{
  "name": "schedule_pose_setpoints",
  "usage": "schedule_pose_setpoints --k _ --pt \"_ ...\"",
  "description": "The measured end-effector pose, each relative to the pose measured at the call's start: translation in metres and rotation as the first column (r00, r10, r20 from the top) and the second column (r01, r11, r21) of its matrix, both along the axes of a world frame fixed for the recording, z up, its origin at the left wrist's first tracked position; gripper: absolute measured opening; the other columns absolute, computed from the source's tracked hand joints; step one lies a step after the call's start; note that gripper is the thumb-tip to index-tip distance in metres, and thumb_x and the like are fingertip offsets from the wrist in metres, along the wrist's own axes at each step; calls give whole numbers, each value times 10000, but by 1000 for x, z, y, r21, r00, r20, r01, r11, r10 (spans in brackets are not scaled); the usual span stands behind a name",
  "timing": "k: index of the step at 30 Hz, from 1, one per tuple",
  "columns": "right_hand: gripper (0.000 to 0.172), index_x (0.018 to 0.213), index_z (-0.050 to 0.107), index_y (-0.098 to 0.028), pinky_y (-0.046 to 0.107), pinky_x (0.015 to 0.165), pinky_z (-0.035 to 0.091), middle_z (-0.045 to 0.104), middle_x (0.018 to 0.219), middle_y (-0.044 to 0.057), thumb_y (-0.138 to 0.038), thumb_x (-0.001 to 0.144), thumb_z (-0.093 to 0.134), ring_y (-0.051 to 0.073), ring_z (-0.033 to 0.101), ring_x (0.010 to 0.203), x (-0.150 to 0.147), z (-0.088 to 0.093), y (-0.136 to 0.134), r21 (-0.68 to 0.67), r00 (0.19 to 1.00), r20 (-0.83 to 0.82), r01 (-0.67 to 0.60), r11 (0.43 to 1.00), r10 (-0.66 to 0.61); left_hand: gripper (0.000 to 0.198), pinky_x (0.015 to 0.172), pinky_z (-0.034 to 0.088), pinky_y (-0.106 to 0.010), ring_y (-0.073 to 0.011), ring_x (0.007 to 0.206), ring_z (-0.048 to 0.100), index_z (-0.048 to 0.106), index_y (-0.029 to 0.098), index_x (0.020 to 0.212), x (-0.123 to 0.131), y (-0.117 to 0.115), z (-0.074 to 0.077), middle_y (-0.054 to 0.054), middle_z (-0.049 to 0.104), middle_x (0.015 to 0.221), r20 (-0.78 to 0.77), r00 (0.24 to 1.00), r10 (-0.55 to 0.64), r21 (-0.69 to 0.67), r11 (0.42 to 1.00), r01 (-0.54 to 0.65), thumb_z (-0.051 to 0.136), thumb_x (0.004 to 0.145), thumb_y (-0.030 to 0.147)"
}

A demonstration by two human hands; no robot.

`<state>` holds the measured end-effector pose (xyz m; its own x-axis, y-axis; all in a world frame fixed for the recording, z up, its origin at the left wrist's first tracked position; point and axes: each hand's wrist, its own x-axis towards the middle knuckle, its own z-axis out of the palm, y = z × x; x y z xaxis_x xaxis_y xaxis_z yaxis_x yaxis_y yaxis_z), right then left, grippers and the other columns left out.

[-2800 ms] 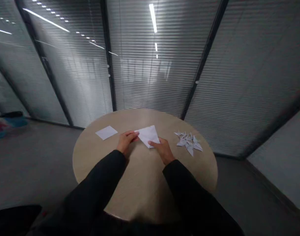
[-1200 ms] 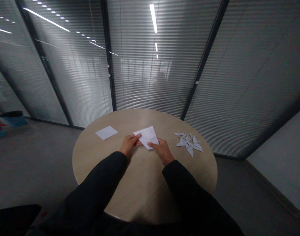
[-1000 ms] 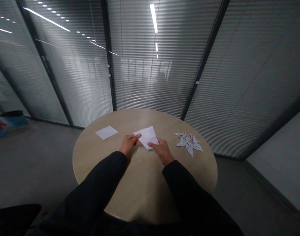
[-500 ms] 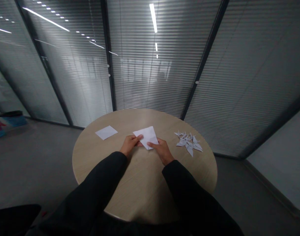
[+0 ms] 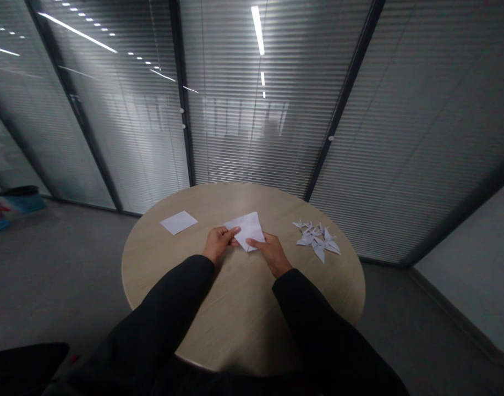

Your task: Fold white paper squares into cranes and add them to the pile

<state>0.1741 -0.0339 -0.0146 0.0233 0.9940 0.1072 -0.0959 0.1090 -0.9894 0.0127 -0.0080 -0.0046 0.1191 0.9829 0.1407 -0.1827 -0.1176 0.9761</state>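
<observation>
While the left hand (image 5: 218, 245) and the right hand (image 5: 270, 253) close on it from either side, a folded sheet of white paper (image 5: 248, 231) sits between them, near the middle of a round wood-grain desk (image 5: 239, 313). The folded sheet has a roughly triangular outline, and its lowest corner points toward the person. The left fingers (image 5: 230, 232) are pressed together and pinch the sheet's left edge. The right fingers (image 5: 256, 242) reach in from the lower right, with the thumb lying across the sheet's lower edge. Whether the paper rests on the desk or is raised slightly above it is hard to tell from this view.

Both forearms are in black sleeves. To the left of the hands, a flat square of white paper (image 5: 178, 223) lies alone on the desk, well apart from the left hand. To the right, a loose heap of white origami cranes (image 5: 317, 240) lies nearer the right hand, not touching it. Beyond the desk rises a glass partition with slatted blinds (image 5: 244, 137), and a grey floor (image 5: 58, 275) surrounds the desk.
</observation>
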Motion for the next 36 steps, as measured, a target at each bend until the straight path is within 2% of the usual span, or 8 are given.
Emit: schedule_pose_setpoints --k 5,11,14,22,26,32,36 --pt "378 841 743 -129 313 695 481 745 833 67 -342 536 807 197 659 717 -1 2 -2 -12 1000 3 5 1000 -5 435 494 475 -254 -131 439 561 637 130 548 -1 1 -1 -40 622 485 -42 999 15 15 1000 -14 809 544 530" --pt "417 893 746 -128 321 714 493 746 889 83 -344 542 809 214 673 762 1 1 -2 -25 1000 3 9 1000 -9 480 605 531 -299 -146 522 615 698 102 671 0 3 0 -62 683 603 14 997 -72 -79 994 73 856 450 498" --pt "419 899 748 -127 326 719 500 746 904 90 -348 549 806 222 676 774 2 0 -1 -17 1000 -1 4 1000 -4 454 611 530 -298 -150 538 618 697 108 639 1 2 -1 -67 687 609 -1 995 -102 -73 992 102 866 435 477" --pt "401 881 743 -131 315 702 492 745 871 77 -351 552 810 207 670 742 1 -4 2 -15 1000 9 3 1000 -3 385 527 479 -255 -135 466 578 669 106 566 -1 1 -3 -64 644 519 -77 996 -36 -6 999 36 834 538 452" --pt "404 880 742 -130 316 706 489 745 867 76 -348 547 812 205 669 739 1 -3 1 -18 1000 -2 7 1000 -7 425 514 470 -250 -131 463 572 668 112 553 -1 3 -5 -59 641 513 -92 996 -15 6 1000 16 831 510 502" --pt "411 894 744 -123 327 736 488 745 909 90 -349 557 805 210 671 764 2 -2 0 8 999 -3 38 999 -38 521 638 527 -291 -150 572 629 717 111 694 2 2 -5 -74 706 659 17 991 -131 -74 988 132 854 419 533" --pt "409 890 742 -124 320 723 488 747 890 82 -351 555 803 207 670 748 2 -4 2 7 999 -35 24 1000 -24 513 697 528 -308 -156 605 640 700 100 660 2 3 -8 -78 703 659 -5 988 -155 -79 985 154 843 443 542"
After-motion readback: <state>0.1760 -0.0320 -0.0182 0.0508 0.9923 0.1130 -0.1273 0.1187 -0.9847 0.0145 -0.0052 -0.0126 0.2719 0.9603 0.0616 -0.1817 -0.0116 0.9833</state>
